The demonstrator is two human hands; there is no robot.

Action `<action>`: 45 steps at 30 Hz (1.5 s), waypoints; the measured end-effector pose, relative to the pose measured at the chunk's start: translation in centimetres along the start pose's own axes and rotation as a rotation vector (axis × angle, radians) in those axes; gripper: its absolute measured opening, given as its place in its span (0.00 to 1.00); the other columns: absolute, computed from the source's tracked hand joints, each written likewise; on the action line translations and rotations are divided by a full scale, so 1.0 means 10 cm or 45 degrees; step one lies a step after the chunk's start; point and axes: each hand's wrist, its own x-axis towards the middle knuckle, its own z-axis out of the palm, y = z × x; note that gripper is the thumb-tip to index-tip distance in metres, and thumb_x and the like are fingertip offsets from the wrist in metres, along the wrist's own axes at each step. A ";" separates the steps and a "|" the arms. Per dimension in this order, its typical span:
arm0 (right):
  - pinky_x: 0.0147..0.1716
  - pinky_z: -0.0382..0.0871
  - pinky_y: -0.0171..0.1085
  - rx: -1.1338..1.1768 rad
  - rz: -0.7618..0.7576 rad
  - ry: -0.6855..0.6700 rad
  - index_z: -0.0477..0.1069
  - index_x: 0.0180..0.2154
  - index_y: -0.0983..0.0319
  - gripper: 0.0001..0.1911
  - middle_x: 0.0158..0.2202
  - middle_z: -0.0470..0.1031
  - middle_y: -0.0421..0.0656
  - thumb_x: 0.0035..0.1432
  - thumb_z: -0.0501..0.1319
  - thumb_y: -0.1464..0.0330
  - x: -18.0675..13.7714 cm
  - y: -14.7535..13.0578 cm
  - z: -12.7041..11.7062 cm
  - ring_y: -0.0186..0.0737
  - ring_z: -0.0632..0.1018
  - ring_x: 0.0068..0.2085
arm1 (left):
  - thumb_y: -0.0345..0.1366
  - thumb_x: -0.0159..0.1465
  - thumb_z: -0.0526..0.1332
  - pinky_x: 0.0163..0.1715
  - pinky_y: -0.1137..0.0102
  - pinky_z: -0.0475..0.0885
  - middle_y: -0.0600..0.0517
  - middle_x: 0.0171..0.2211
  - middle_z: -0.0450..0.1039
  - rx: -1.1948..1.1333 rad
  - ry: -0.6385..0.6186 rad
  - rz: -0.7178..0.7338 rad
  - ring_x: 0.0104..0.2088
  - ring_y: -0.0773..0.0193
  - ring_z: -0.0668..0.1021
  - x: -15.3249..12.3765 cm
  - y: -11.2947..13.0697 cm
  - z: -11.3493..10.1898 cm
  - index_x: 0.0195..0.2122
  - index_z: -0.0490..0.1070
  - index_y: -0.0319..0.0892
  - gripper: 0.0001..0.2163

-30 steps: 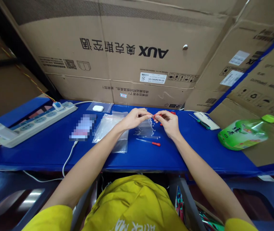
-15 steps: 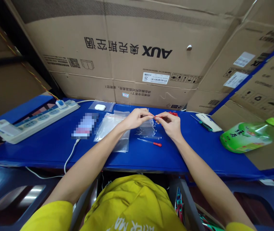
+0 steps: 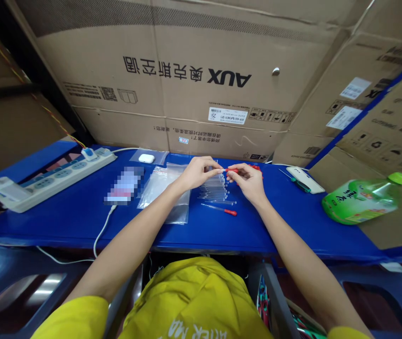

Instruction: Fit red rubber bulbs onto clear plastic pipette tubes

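Between thumb and fingers, my left hand pinches a clear dropper tube, mostly hidden behind the fingers. My right hand is closed on a red rubber bulb, which meets the tube's end between the two hands. Below them lies a row of clear glass tubes on the blue table. One dropper with a red bulb rests nearer the front edge. More red bulbs are partly covered by my right hand. Clear plastic bags sit beneath my left wrist.
To the left are a blurred-out phone on a white cable, a white earbud case and a power strip. On the right lie a green-handled tool, a white flat object and a green bottle. Cardboard stands behind.
The red bulb now shows more fully between my fingertips, lined up with the tube's end. My right fingers have shifted slightly along it; the loose dropper stays put.
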 end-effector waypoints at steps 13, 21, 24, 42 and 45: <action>0.33 0.82 0.42 -0.009 0.052 0.013 0.80 0.36 0.61 0.18 0.29 0.83 0.44 0.52 0.75 0.54 0.00 -0.06 -0.03 0.42 0.84 0.29 | 0.43 0.71 0.60 0.42 0.65 0.72 0.46 0.40 0.84 -0.209 -0.160 -0.044 0.40 0.59 0.81 -0.01 -0.08 0.03 0.42 0.83 0.42 0.14; 0.35 0.83 0.43 0.077 0.025 -0.036 0.81 0.36 0.60 0.17 0.30 0.84 0.43 0.51 0.76 0.55 0.00 -0.02 -0.04 0.42 0.84 0.30 | 0.42 0.71 0.61 0.41 0.65 0.72 0.45 0.41 0.84 -0.255 -0.171 -0.063 0.40 0.59 0.81 -0.01 -0.03 0.03 0.41 0.84 0.42 0.13; 0.36 0.83 0.44 0.076 0.016 -0.056 0.81 0.36 0.60 0.17 0.30 0.83 0.43 0.51 0.76 0.55 0.00 0.01 -0.05 0.43 0.84 0.31 | 0.44 0.71 0.61 0.40 0.65 0.71 0.45 0.39 0.83 -0.210 -0.154 -0.030 0.37 0.60 0.80 -0.01 -0.02 0.02 0.41 0.84 0.41 0.14; 0.33 0.82 0.40 0.021 0.188 -0.022 0.78 0.38 0.61 0.23 0.29 0.83 0.44 0.52 0.73 0.50 0.04 -0.11 -0.08 0.41 0.84 0.30 | 0.45 0.71 0.61 0.36 0.67 0.67 0.47 0.36 0.81 -0.114 0.059 -0.096 0.34 0.63 0.76 0.01 0.03 0.07 0.41 0.83 0.42 0.14; 0.32 0.82 0.39 0.038 0.160 0.012 0.78 0.37 0.61 0.22 0.29 0.83 0.44 0.51 0.74 0.50 0.03 -0.11 -0.05 0.41 0.84 0.30 | 0.45 0.69 0.63 0.36 0.67 0.67 0.47 0.36 0.81 -0.176 0.064 -0.104 0.35 0.63 0.76 0.01 0.03 0.08 0.39 0.82 0.41 0.13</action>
